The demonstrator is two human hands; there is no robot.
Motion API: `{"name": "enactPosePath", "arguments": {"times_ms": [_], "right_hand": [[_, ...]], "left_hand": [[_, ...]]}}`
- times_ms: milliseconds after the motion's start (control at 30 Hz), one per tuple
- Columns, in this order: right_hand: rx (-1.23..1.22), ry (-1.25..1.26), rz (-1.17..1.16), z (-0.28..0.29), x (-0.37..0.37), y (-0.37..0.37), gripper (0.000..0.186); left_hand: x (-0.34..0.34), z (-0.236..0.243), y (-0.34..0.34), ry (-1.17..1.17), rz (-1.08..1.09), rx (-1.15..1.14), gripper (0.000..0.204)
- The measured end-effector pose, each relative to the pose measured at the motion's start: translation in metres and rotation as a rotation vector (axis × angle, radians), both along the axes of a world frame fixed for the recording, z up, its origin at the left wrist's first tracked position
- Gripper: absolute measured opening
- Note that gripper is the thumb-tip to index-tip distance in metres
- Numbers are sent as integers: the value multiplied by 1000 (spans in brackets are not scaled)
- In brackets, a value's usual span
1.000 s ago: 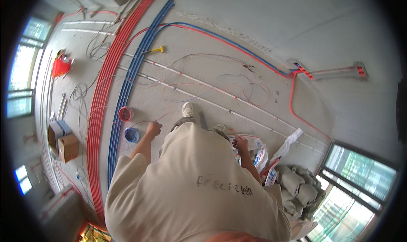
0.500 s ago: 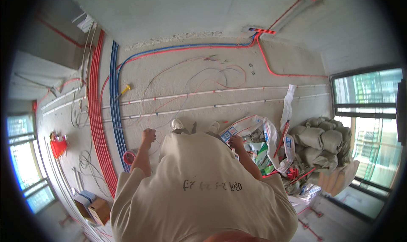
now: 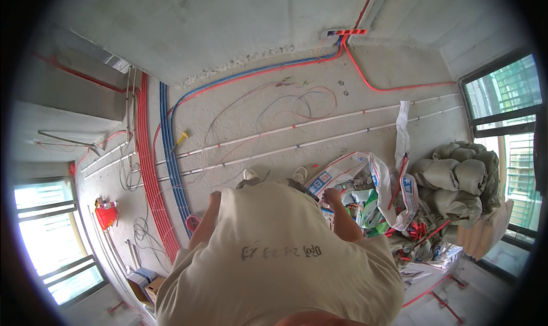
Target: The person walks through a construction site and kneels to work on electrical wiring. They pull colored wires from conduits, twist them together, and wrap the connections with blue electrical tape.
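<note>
My left hand (image 3: pixel 214 199) hangs low beside the left edge of my shirt, which hides most of its fingers. Right of my body, my right hand (image 3: pixel 332 197) is closed with its fingers curled, beside the white woven bag (image 3: pixel 351 161). Anything within that hand is too small to make out. The bag lies open with scraps, green and white plastic pieces and red bits (image 3: pixel 370 209) in and around it. Thin loose wires (image 3: pixel 260 120) in red and blue curl over the floor ahead of my shoes (image 3: pixel 249 174).
Red conduits (image 3: pixel 149 155) and blue conduits (image 3: pixel 169 137) run along the floor at left; two white pipes (image 3: pixel 319 120) cross ahead. A yellow-handled tool (image 3: pixel 181 137) and a pink-red roll (image 3: pixel 194 221) lie nearby. Full grey sacks (image 3: pixel 451 174) are piled at right. A red bag (image 3: pixel 106 214) sits far left.
The view has swung, so the room appears shifted and tilted. My left hand has drawn in against my shirt and is now partly covered. My right hand stays beside the woven bag.
</note>
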State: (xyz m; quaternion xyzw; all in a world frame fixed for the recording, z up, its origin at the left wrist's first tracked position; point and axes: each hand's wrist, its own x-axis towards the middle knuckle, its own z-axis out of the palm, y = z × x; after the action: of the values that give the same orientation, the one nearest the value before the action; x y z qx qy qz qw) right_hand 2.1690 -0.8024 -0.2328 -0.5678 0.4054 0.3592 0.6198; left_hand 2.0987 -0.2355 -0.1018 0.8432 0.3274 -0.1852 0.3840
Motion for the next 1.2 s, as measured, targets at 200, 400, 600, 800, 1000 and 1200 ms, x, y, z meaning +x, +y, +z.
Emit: {"name": "enactPosePath", "arguments": {"times_ms": [200, 400, 600, 800, 1000, 1200], "right_hand": [[-54, -105, 93, 16, 55, -15, 19], [-68, -182, 156, 27, 94, -32, 29], [-53, -136, 60, 30, 138, -56, 27], [6, -186, 24, 47, 215, -95, 22], [-141, -149, 28, 23, 315, -189, 31], [-244, 109, -48, 22, 415, -311, 22]], "left_hand": [[-13, -5, -15, 16, 111, -26, 26], [-21, -21, -43, 44, -540, 293, 30], [-6, -66, -58, 117, -343, 227, 28], [92, -90, -74, 212, -834, 396, 26], [286, -98, -161, 333, -199, -118, 17], [523, -80, -273, 290, -42, -246, 23]]}}
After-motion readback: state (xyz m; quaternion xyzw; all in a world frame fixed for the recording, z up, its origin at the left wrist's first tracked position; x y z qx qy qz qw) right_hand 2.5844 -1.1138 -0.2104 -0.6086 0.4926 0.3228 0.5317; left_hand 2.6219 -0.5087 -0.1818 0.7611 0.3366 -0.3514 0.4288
